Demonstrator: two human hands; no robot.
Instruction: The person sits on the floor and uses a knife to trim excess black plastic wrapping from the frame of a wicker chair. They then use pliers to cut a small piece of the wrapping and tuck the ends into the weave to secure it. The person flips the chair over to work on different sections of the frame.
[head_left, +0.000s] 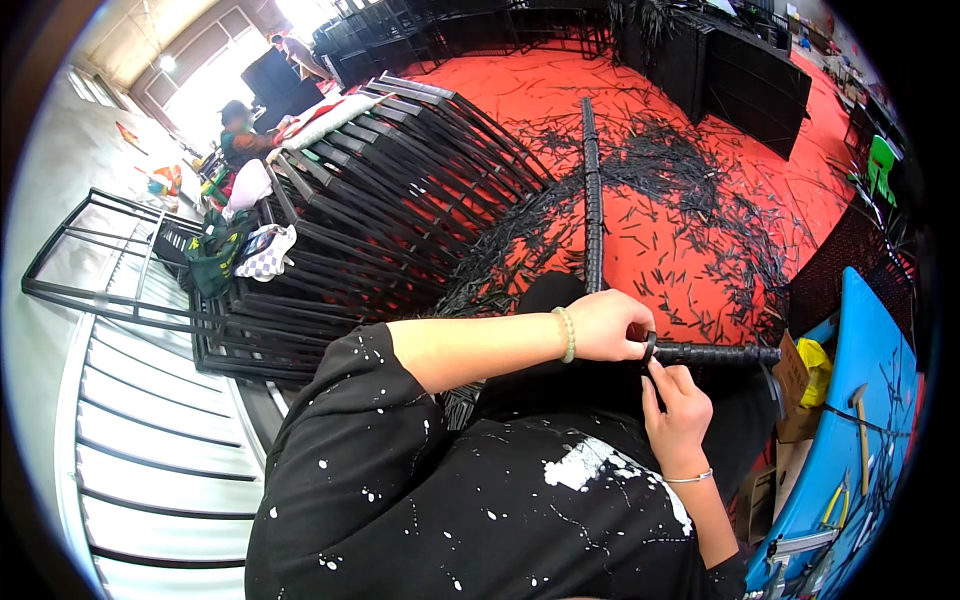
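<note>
Looking down from the head camera, your left hand is closed around the black wrapped bar at its near end, holding it in front of your chest. Your right hand pinches a black strip against that same end, fingers closed on it. You appear to be mid-wrap; the next turn likely needs steady tension. Black offcuts litter the red floor, black frames stack to your left, and a blue table with tools sits on your right.

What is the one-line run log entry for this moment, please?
left hand: grips black strip | right hand: pinches strip at wrapped bar | floor: black offcuts
</note>
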